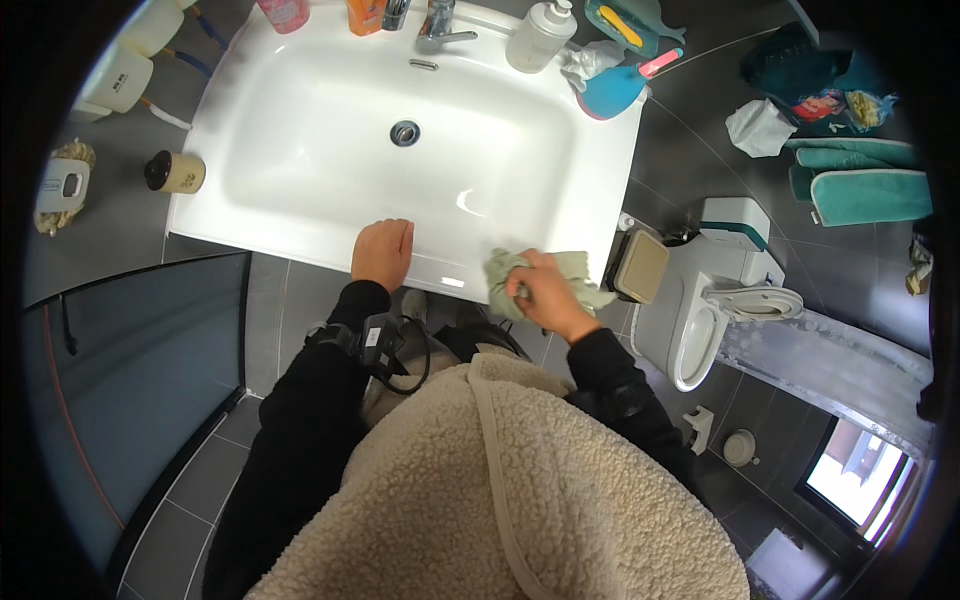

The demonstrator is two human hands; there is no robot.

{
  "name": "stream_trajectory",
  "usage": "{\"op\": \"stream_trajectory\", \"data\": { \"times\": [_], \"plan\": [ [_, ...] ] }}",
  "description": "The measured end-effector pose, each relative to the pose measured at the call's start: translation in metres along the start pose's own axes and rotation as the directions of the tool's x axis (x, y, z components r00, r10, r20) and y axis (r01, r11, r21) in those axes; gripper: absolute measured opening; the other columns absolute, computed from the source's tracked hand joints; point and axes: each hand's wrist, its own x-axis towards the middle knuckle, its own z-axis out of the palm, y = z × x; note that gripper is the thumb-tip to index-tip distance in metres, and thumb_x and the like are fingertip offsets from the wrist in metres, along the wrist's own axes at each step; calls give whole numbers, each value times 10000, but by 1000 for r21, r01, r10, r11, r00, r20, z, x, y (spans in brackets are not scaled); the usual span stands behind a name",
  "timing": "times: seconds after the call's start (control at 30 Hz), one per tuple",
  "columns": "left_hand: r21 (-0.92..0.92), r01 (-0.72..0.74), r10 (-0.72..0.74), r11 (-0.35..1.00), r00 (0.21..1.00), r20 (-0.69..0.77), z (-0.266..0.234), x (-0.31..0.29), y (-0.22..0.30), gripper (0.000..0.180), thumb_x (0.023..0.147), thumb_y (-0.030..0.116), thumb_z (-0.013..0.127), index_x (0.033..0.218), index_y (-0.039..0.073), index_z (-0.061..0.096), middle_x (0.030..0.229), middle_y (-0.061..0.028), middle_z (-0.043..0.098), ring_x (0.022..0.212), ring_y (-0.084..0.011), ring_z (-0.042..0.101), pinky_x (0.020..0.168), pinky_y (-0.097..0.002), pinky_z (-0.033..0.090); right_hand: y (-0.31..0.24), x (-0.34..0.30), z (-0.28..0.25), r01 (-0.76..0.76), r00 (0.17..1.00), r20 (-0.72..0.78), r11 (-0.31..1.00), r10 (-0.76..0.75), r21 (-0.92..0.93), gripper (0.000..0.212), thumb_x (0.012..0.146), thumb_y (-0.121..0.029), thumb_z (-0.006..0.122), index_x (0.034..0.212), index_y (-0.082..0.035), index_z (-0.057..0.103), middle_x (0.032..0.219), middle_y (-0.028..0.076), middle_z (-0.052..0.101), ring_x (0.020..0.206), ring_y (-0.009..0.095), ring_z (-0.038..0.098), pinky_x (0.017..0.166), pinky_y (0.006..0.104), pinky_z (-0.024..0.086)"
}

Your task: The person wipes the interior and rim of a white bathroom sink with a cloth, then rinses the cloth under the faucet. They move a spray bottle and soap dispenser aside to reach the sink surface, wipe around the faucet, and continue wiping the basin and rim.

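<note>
A cream fleece coat (pixel 560 480) lies nearest, filling the lower middle of the view, with a black sleeve reaching forward on either side. Beyond it spreads the white sink (pixel 300 150), its broad basin bare of water as far as I can tell. To the right, past the sink's side, stands the toilet (pixel 708 335) with its lid raised.

The pale green cloth (pixel 500 272) is on the sink's front rim, near the right corner, bunched at its left and trailing to the right, where it seems to overhang the edge. The right hand (pixel 548 295) grips it from above, fingers bent into the folds. The left hand (pixel 383 255) rests at the front rim, well apart from the cloth; its fingers look folded, but whether they clench or hook the edge I cannot tell.

The cloth should handle as light, soft and limp, with nothing to break; whether it is damp does not show. Its gathered middle looks the best hold, since a loose end would only flop. The glazed rim beneath is likely hard and slippery.

Smaller things stand farther round the sink: a clear bottle (pixel 540 40), a tan jar (pixel 183 173), the tap (pixel 437 28) and, smallest, the drain (pixel 404 133).
</note>
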Motion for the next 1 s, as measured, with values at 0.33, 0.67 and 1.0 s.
{"op": "stream_trajectory", "data": {
  "times": [0.33,0.67,1.0],
  "plan": [
    [15,37,-37,999,999,2,-4,-1,5,186,962,157,560,831,34,609,781,-125,620,789,-339,598,732,-461,458,-10,5,5,4,1000,-22,993,-1,119,215,728,9,720,867,-133,637,1180,122,560,1160,395,487,972,442,425],
    [2,-2,2,1000,999,-35,2,-2,0,182,960,163,569,839,38,624,778,-118,624,784,-332,599,730,-458,458,74,-84,-42,-287,907,-251,932,339,223,189,679,19,756,807,-96,678,1081,151,602,1075,369,567,933,413,463],
    [-7,-24,24,1000,999,-43,2,0,1,199,957,163,579,800,44,607,741,-115,598,750,-336,584,696,-465,447,-6,10,8,0,998,64,999,-4,52,215,682,14,740,817,-133,659,1096,95,572,1068,337,516,912,420,446]
  ]
}}
